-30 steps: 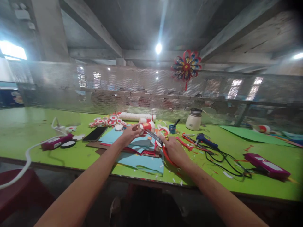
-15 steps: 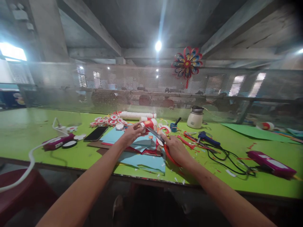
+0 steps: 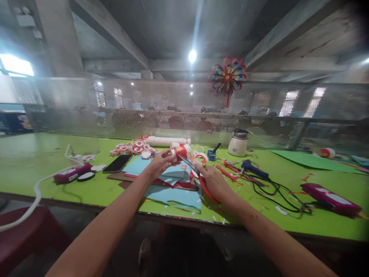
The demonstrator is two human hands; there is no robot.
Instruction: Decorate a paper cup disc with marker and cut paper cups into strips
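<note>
My left hand is wrapped round a red and white paper cup, tipped on its side above the blue paper sheets. In my right hand I grip orange-handled scissors, the blades reaching up and left to the cup's near edge. Whether the blades are cutting into the cup wall I cannot tell. Just behind the scissors lies a white and red paper ring. Red paper and brown card show under the blue sheets.
Red and white discs are heaped at the back beside a white roll. A black phone lies left. To the right are a blue glue gun with tangled cable, a purple power strip and a cream jug.
Hardly anything differs. The hands, cup and scissors stay in nearly the same place, and the view has shifted very slightly.
</note>
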